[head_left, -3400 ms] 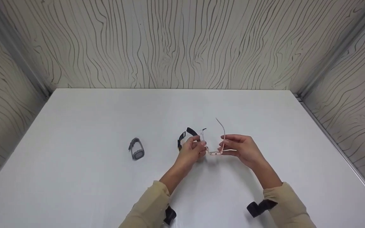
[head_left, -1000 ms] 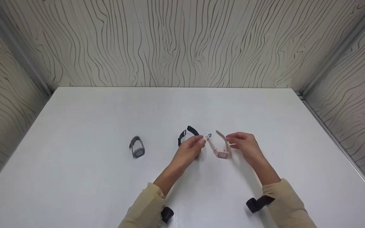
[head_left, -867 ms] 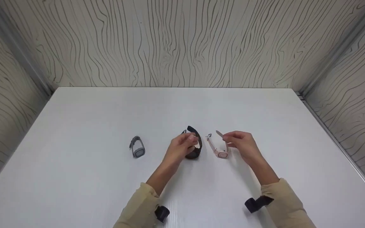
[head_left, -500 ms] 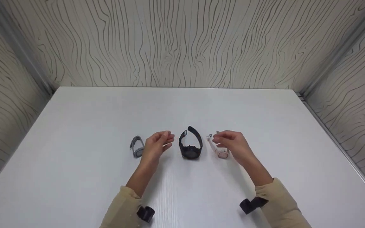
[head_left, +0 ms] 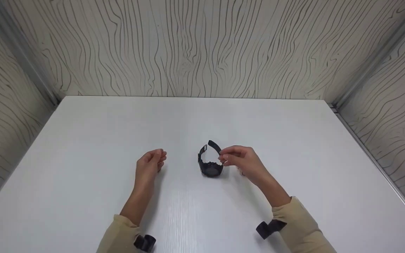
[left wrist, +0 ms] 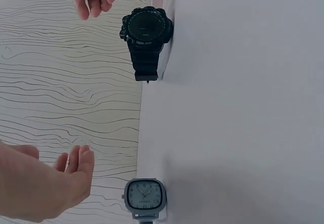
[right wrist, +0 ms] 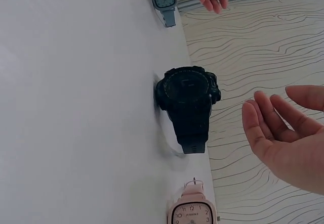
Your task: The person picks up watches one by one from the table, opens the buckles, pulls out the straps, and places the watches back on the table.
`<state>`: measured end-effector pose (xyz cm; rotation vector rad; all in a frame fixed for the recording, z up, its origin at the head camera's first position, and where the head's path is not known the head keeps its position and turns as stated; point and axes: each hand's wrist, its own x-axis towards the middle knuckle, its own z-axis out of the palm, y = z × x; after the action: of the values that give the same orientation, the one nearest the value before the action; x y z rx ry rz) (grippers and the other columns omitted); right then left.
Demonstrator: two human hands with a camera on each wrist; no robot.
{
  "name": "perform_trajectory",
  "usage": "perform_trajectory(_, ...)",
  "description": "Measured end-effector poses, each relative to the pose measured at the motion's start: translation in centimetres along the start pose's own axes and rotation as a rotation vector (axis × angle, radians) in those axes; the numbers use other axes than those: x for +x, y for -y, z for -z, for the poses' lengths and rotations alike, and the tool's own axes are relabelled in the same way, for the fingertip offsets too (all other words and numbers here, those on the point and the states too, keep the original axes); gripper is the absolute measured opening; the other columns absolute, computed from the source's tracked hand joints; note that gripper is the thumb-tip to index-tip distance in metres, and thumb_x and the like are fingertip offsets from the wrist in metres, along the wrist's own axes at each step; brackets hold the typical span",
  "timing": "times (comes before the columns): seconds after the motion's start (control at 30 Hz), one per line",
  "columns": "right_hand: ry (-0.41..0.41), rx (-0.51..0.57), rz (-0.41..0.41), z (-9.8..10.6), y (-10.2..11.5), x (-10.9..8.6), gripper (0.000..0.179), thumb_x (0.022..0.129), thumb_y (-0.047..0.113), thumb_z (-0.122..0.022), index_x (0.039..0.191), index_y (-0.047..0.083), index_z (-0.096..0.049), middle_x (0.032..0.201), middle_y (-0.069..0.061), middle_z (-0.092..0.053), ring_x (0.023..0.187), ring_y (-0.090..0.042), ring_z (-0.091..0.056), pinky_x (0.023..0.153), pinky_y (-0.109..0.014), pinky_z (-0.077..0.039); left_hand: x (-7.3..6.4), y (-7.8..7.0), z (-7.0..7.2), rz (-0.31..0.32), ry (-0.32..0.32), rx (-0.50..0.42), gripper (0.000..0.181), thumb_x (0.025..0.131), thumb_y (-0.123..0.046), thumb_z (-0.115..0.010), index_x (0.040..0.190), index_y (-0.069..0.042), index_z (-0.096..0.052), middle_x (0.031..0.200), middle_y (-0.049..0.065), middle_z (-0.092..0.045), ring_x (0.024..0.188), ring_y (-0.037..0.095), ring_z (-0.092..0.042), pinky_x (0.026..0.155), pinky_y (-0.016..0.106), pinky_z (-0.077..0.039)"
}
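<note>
A black digital watch stands on its edge mid-table, its strap curving up and unfastened. My right hand hovers at its right side, overlapping the strap in the head view. Fingers loosely bent, the right hand appears apart from the watch in the right wrist view. Over to the left, my left hand hides the grey square watch in the head view. The left wrist view shows that grey watch beside the relaxed, empty left hand. A pink square watch stands right of the black one, mostly behind my right hand.
The white table ends at a wood-patterned back wall, with side panels at left and right. Black wrist cameras sit on both beige sleeves.
The pink watch, earlier held up by both hands, now stands on the table, released. My left hand has moved left to the grey watch; my right hand has shifted left to the black one.
</note>
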<state>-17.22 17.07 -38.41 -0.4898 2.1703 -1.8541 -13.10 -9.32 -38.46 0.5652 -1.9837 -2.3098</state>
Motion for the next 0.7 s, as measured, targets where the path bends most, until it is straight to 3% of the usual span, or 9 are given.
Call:
perform_trajectory(0.13, 0.034, 0.024, 0.027, -0.8, -0.1, 0.3, 0.023, 0.089, 0.005, -0.057, 0.103, -0.012, -0.058, 0.097, -0.022, -0.062, 0.092, -0.034, -0.06, 0.079, -0.036, -0.052, 0.1, 0.2, 0.9, -0.004, -0.034, 0.035, 0.033, 0.097, -0.018, -0.044, 0.119, 0.008, -0.048, 0.119, 0.022, -0.052, 0.111, 0.029, -0.048, 0.097, 0.037, -0.039)
perform_trajectory(0.3, 0.067, 0.059, 0.037, -2.2, 0.1, 0.7, 0.023, 0.088, 0.003, -0.058, 0.104, -0.014, -0.058, 0.097, -0.024, -0.062, 0.093, -0.04, -0.058, 0.08, -0.038, -0.051, 4.8, 5.9, 3.3, -0.047, -0.106, 0.11, 0.049, 0.092, -0.044, -0.048, 0.124, -0.008, -0.046, 0.12, 0.007, -0.05, 0.113, 0.018, -0.046, 0.095, 0.032, -0.04)
perform_trajectory(0.4, 0.108, 0.078, 0.04, -3.2, 0.2, 0.9, 0.024, 0.089, 0.001, -0.056, 0.106, -0.016, -0.056, 0.1, -0.027, -0.06, 0.095, -0.042, -0.057, 0.081, -0.037, -0.051, 5.9, 7.4, 4.4, -0.051, -0.123, 0.131, 0.051, 0.091, -0.048, -0.047, 0.128, -0.012, -0.045, 0.121, 0.004, -0.048, 0.114, 0.016, -0.044, 0.097, 0.034, -0.038)
perform_trajectory(0.53, 0.144, 0.076, 0.033, -4.7, 0.1, 1.3, 0.025, 0.089, 0.0, -0.055, 0.107, -0.017, -0.054, 0.1, -0.027, -0.06, 0.097, -0.042, -0.057, 0.082, -0.035, -0.051, 3.7, 4.9, 4.5, 0.0, -0.112, 0.126, 0.054, 0.095, -0.041, -0.044, 0.135, -0.006, -0.035, 0.129, 0.012, -0.043, 0.123, 0.024, -0.038, 0.104, 0.041, -0.028)
perform_trajectory(0.57, 0.149, 0.076, 0.032, -5.1, -0.1, 1.4, 0.024, 0.089, 0.0, -0.054, 0.106, -0.017, -0.055, 0.1, -0.026, -0.06, 0.096, -0.043, -0.057, 0.081, -0.036, -0.051, 3.8, 4.9, 4.4, 0.029, -0.132, 0.145, 0.057, 0.094, -0.044, -0.044, 0.136, -0.007, -0.034, 0.131, 0.011, -0.041, 0.125, 0.024, -0.035, 0.106, 0.042, -0.026)
perform_trajectory(0.7, 0.166, 0.07, 0.025, -6.7, -0.8, 1.7, 0.021, 0.089, 0.0, -0.054, 0.104, -0.015, -0.057, 0.098, -0.025, -0.061, 0.096, -0.042, -0.057, 0.081, -0.036, -0.051, 1.5, 2.3, 4.2, 0.085, -0.113, 0.14, 0.053, 0.097, -0.034, -0.04, 0.137, -0.001, -0.03, 0.136, 0.018, -0.035, 0.129, 0.029, -0.03, 0.107, 0.042, -0.025)
